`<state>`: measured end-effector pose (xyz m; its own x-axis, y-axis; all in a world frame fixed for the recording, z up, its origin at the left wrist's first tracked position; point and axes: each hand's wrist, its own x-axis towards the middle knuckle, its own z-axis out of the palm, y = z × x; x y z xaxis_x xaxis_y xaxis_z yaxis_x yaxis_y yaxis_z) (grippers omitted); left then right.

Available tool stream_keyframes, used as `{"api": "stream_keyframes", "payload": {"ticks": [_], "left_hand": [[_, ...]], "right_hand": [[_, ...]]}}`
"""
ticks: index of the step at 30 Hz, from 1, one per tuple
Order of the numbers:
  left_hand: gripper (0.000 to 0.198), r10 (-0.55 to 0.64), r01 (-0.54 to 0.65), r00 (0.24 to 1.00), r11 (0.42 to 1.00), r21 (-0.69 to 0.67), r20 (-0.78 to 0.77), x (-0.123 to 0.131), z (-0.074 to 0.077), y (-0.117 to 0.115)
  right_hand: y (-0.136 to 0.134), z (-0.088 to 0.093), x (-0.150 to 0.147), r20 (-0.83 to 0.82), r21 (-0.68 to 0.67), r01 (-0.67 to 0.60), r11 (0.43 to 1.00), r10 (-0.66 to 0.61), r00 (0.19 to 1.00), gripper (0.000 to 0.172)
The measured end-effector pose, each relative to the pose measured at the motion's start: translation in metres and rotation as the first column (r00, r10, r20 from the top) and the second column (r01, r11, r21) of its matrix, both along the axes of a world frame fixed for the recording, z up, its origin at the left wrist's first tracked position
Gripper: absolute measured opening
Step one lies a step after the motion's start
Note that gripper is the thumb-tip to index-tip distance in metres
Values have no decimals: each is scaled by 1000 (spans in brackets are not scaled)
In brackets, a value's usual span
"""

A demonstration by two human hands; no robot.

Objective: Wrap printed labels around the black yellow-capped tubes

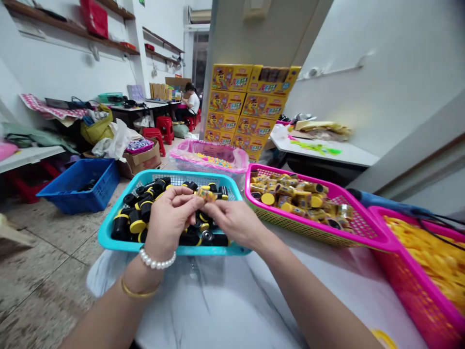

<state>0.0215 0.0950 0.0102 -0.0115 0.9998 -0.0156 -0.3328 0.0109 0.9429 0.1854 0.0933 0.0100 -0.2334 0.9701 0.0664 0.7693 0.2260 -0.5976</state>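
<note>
Both hands meet above a turquoise basket [105, 232] that holds many small black cylinders with yellow rims [137, 224]. Between the fingertips is a small cylinder in a yellow printed wrapper [206, 195], with a dark end toward the right. My left hand [174, 208], with a pearl bracelet at the wrist, pinches its left side. The fingers of my right hand [232, 218] close on its right end. Part of the cylinder is hidden by the fingers.
A pink basket [358, 237] of wrapped yellow cylinders stands to the right, beside another pink basket [410, 286] of yellow pieces. Behind are a pink-lined tub [236, 157] and stacked yellow boxes [228, 102]. A blue crate [76, 194] sits left on the floor. A person [191, 103] sits far back.
</note>
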Motion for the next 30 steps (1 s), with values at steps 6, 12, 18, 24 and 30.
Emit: {"api": "stream_keyframes", "payload": {"ticks": [6, 12, 18, 24, 30], "left_hand": [[25, 17, 9, 956, 996, 85, -293, -4, 0, 0], [14, -13, 98, 874, 984, 148, -487, -4, -6, 0], [29, -93, 137, 904, 988, 77, -418, -3, -6, 0], [38, -116, 114, 992, 993, -37, -47, -11, 4, 9], [44, -53, 53, 999, 998, -14, 13, -13, 2, 9]], "right_hand": [[-1, 3, -2, 223, -183, -219, 958, 257, 940, 44], [3, -3, -5, 416, -241, -135, 961, 228, 880, 34], [9, -7, -2, 318, -161, -175, 971, 219, 922, 25], [20, -3, 18, 108, 36, -101, 994, 97, 989, 47], [6, 16, 24, 177, -17, -135, 991, 136, 975, 20]]}}
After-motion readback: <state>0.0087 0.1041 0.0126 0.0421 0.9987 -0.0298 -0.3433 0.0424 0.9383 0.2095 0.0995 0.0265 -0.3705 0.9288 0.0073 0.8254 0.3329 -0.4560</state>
